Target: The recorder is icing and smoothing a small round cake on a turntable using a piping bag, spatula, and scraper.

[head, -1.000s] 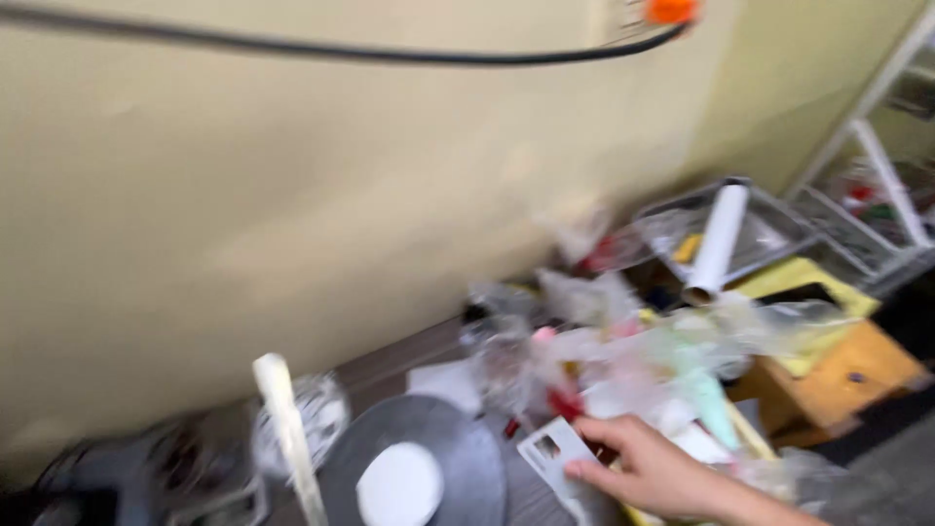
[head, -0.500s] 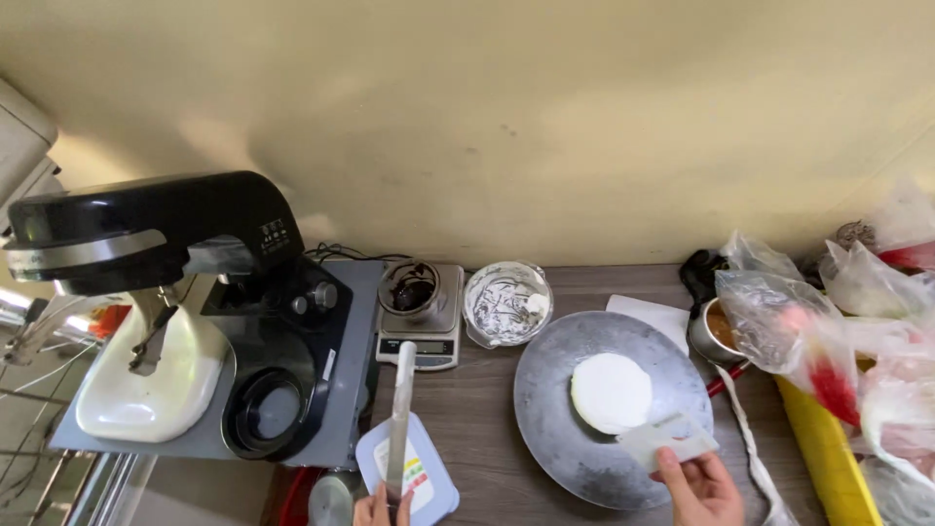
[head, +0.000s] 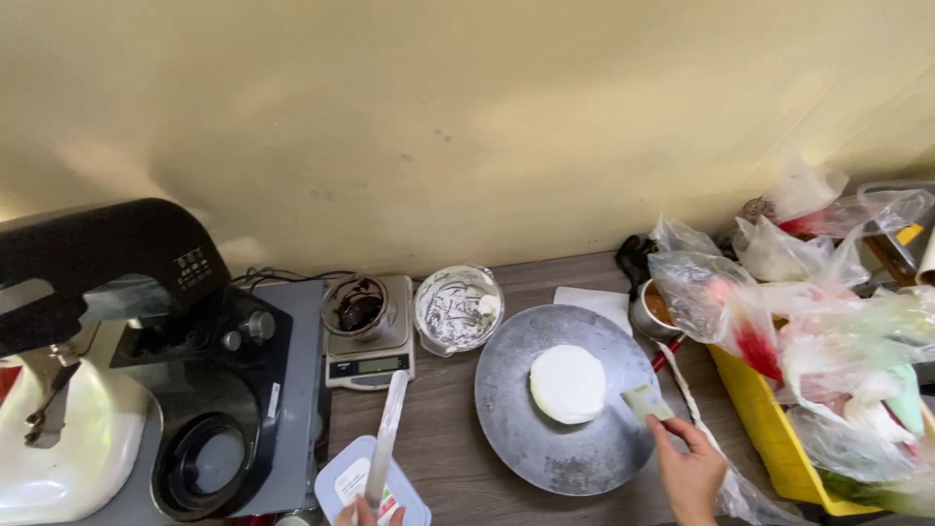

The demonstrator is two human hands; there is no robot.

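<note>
While frame edge crops left hand (head: 358, 511), grip pinches spatula (head: 386, 435); right hand (head: 690, 472) grip pinches scraper (head: 646, 401).

Both hands, the right hand (head: 690, 474) and left hand (head: 358, 512), are bare, without gloves, rings or sleeves.

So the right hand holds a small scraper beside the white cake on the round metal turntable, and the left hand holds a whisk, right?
Not quite. The head view shows the left hand holding a long flat spatula, not a whisk. The rest stands: the right hand holds a small scraper beside the white cake on the round metal turntable.
</note>
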